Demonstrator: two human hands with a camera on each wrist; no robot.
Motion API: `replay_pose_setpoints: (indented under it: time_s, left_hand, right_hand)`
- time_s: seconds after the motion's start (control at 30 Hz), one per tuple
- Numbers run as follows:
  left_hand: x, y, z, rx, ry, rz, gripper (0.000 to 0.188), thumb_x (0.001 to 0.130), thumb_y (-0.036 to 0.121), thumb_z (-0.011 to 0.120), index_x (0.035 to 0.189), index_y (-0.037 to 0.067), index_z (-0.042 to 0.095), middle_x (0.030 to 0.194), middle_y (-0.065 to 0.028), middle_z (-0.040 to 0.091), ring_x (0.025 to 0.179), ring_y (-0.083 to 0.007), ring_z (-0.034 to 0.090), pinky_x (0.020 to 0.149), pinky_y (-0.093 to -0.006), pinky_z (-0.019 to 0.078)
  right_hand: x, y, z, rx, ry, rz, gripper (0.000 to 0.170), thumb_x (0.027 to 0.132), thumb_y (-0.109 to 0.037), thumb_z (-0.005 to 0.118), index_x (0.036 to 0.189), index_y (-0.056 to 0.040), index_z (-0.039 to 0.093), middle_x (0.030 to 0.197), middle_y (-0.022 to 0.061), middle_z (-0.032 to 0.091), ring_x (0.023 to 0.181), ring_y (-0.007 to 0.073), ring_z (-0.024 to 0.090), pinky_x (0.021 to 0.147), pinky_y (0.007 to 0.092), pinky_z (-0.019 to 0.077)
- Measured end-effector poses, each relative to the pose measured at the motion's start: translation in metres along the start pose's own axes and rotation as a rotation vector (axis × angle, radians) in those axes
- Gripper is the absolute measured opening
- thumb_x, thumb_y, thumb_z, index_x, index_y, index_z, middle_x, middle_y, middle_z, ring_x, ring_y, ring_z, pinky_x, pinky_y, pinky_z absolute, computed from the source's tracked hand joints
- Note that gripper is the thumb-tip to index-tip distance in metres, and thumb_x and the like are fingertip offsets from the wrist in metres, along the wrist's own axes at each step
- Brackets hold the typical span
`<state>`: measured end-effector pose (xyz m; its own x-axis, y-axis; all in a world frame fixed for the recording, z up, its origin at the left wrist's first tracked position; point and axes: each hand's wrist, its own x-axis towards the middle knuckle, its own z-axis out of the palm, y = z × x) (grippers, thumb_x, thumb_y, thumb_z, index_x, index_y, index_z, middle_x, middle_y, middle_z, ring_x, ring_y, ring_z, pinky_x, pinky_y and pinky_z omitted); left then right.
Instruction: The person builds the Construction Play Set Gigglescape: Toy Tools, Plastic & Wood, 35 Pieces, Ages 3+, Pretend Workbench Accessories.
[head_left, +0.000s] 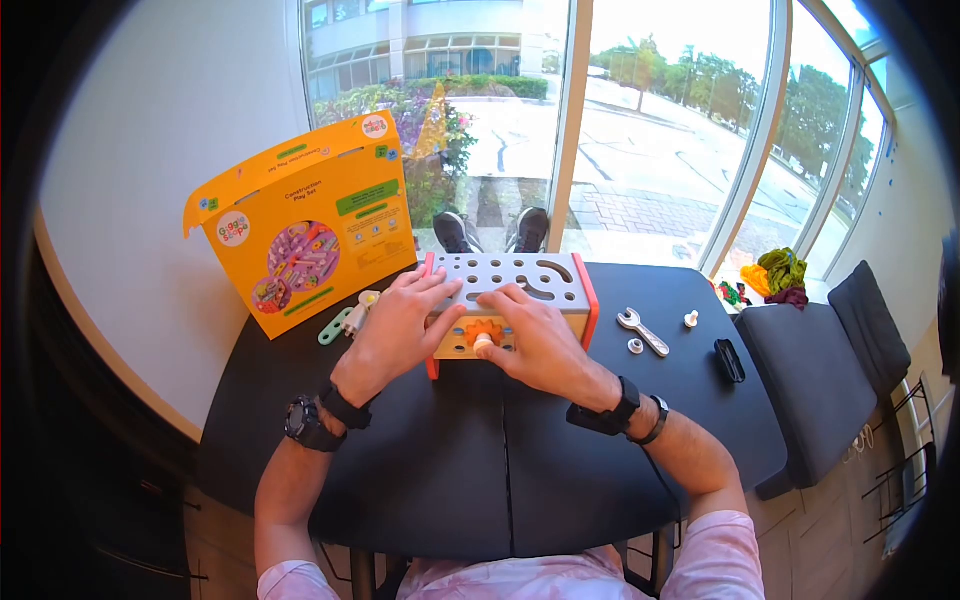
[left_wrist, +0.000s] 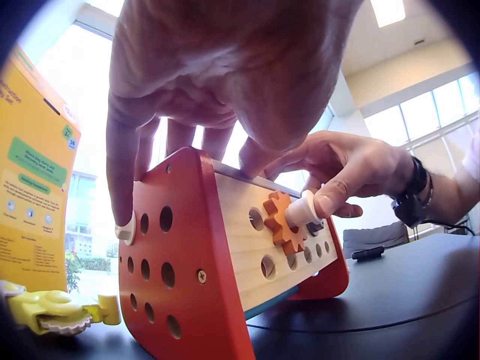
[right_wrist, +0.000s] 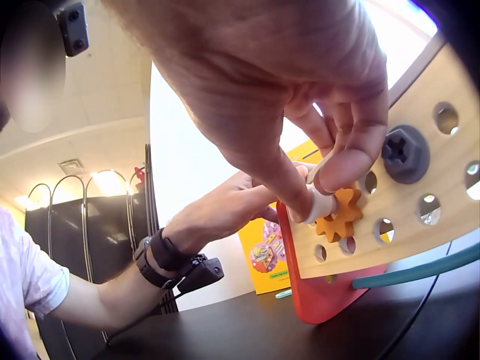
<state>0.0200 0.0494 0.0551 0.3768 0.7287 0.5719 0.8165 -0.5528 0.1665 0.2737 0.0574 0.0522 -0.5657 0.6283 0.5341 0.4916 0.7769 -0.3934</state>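
Head view: the toy workbench [head_left: 468,268] stands at the far middle of the black table [head_left: 420,480], between the Construction Play Set box [head_left: 350,228] at far left and a toy wrench [head_left: 645,335] at right. The left hand [head_left: 395,325] lies over its left end, fingers spread; the right hand [head_left: 545,345] is at the near face, where an orange gear [head_left: 485,328] sits with a white peg [head_left: 483,342] at its centre. Left wrist view: one left-hand finger touches a white knob [left_wrist: 127,229] on the red end panel [left_wrist: 169,266]; no closed grip seen, reads as bracing. Whether the gear touches the wooden panel [left_wrist: 244,259], cannot tell. Right wrist view: right thumb and finger pinch the peg; a grey bolt [right_wrist: 406,154] sits in the same panel, right of the gear in this view. Step in hand, judged: fastening the gear to the near face with the peg. How deep the peg goes is hidden. Next move probably calls for keeping peg and hole in line and pushing or turning inward, left hand steadying; a skewed peg could bind.
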Motion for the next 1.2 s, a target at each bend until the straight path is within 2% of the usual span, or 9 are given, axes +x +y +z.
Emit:
replay_pose_setpoints:
  time_s: [0.07,0.17,0.27,0.4,0.47,0.57,0.87,1.1,1.2]
  left_hand:
    - [0.001,0.0,0.0,0.0,0.003,0.004,0.044,0.109,0.031,0.073,0.146,0.006,0.075,0.151,-0.0244,0.071,0.148,-0.0453,0.059,0.124,-0.0503,0.0482]
    - [0.001,0.001,0.0,0.005,0.002,-0.002,0.044,0.11,0.032,0.072,0.145,0.006,0.075,0.151,-0.0245,0.071,0.148,-0.0455,0.06,0.123,-0.0506,0.0488]
    - [0.001,0.003,-0.001,-0.01,0.007,-0.004,0.044,0.11,0.032,0.072,0.145,0.005,0.075,0.15,-0.0247,0.071,0.147,-0.0457,0.06,0.123,-0.0507,0.0493]
    - [0.0,0.0,0.001,-0.001,0.024,0.024,0.044,0.11,0.032,0.071,0.144,0.005,0.076,0.15,-0.0249,0.071,0.147,-0.0458,0.06,0.123,-0.0505,0.0495]
    - [0.0,-0.002,0.002,-0.002,0.023,0.026,0.044,0.111,0.032,0.071,0.144,0.005,0.075,0.15,-0.0252,0.071,0.147,-0.0461,0.06,0.123,-0.0505,0.0492]
    - [0.001,0.001,0.0,-0.01,0.006,0.006,0.044,0.111,0.032,0.071,0.144,0.004,0.075,0.15,-0.0254,0.071,0.148,-0.0467,0.059,0.124,-0.051,0.0483]
    - [0.001,0.001,-0.001,-0.028,-0.009,0.008,0.045,0.111,0.032,0.071,0.146,0.004,0.075,0.152,-0.0259,0.07,0.15,-0.0465,0.058,0.126,-0.0506,0.0464]
    - [0.0,0.003,-0.001,-0.04,0.001,-0.005,0.043,0.11,0.03,0.072,0.144,0.003,0.075,0.152,-0.0265,0.07,0.15,-0.0467,0.058,0.126,-0.0499,0.046]
    - [0.001,0.004,-0.002,-0.065,0.009,-0.001,0.043,0.11,0.028,0.073,0.144,0.003,0.075,0.151,-0.0269,0.07,0.149,-0.0467,0.058,0.127,-0.0496,0.0451]
  right_hand:
    - [-0.001,0.002,-0.002,-0.014,-0.001,-0.016,0.05,0.096,-0.023,0.08,0.138,0.0014,0.066,0.127,0.0208,0.068,0.112,0.0439,0.073,0.095,0.0522,0.0599]
    - [-0.005,0.002,-0.006,0.004,-0.003,-0.051,0.053,0.097,-0.024,0.08,0.142,-0.0016,0.065,0.138,0.0206,0.069,0.11,0.0437,0.075,0.094,0.0516,0.0612]
    - [-0.016,-0.004,-0.014,0.049,-0.041,-0.059,0.046,0.098,-0.024,0.08,0.138,-0.0044,0.069,0.155,0.0217,0.065,0.099,0.0437,0.078,0.091,0.0517,0.0628]
    - [-0.028,-0.003,-0.023,-0.124,-0.042,-0.009,0.026,0.099,-0.029,0.079,0.103,-0.0034,0.08,0.155,0.0199,0.069,0.083,0.0383,0.079,0.084,0.0482,0.0639]
    - [-0.029,-0.004,-0.036,-0.145,-0.085,0.059,0.034,0.1,-0.032,0.079,0.083,-0.0028,0.081,0.148,0.0182,0.075,0.077,0.035,0.079,0.08,0.0464,0.064]
    - [-0.034,-0.005,-0.043,-0.154,-0.035,0.09,0.044,0.1,-0.035,0.079,0.071,-0.0028,0.078,0.14,0.0147,0.08,0.075,0.0319,0.078,0.077,0.0437,0.0634]
    - [-0.058,0.005,-0.067,-0.056,-0.057,0.137,0.035,0.099,-0.029,0.081,0.078,-0.0011,0.079,0.133,0.0138,0.082,0.074,0.0315,0.078,0.077,0.0419,0.0631]
    - [-0.079,0.019,-0.099,-0.067,-0.012,0.253,0.029,0.097,-0.025,0.084,0.081,-0.0008,0.08,0.118,0.0123,0.084,0.072,0.0222,0.079,0.072,0.0354,0.0624]
    - [-0.086,0.04,-0.115,-0.108,0.051,0.274,0.027,0.097,-0.024,0.084,0.082,-0.0016,0.081,0.114,0.0121,0.085,0.071,0.0217,0.079,0.07,0.0339,0.0618]
